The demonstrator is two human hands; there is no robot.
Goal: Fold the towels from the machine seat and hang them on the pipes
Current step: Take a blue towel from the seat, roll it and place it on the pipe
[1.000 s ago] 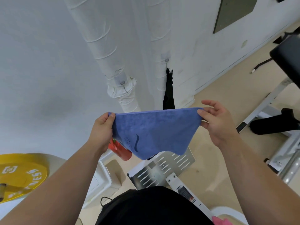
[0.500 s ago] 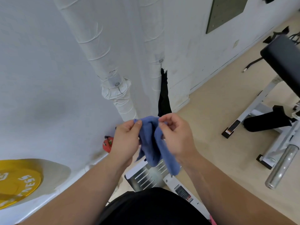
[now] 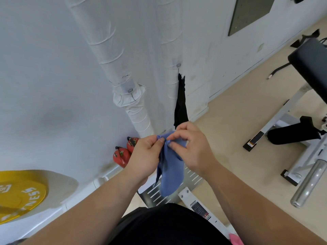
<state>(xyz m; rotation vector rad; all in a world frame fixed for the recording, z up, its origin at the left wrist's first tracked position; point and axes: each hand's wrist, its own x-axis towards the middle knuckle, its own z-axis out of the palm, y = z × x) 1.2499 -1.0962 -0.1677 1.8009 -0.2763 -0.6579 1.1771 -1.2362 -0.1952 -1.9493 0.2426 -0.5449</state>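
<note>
White wall (image 3: pixel 53 85) fills the background, with two wrapped pipes (image 3: pixel 109 50) running down toward a beige floor (image 3: pixel 238 121). A black cloth (image 3: pixel 180 106) hangs on the farther pipe, just above the fingers (image 3: pixel 160 144). The left hand (image 3: pixel 146 156) and the right hand (image 3: pixel 192 149), almost touching, each pinch the top edge of the blue towel (image 3: pixel 170 175), which hangs doubled below them over a slotted metal plate (image 3: pixel 192 179). Red kettlebells (image 3: pixel 122 156) sit just left of the fingers, with a yellow weight plate (image 3: pixel 19 193) farther left.

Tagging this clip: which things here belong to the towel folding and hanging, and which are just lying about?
Job: blue towel, pinched by left hand and right hand; white wrapped pipes; black cloth hanging by a pipe.
Lying about: yellow weight plate, red kettlebells, black padded machine, steel bar.
</note>
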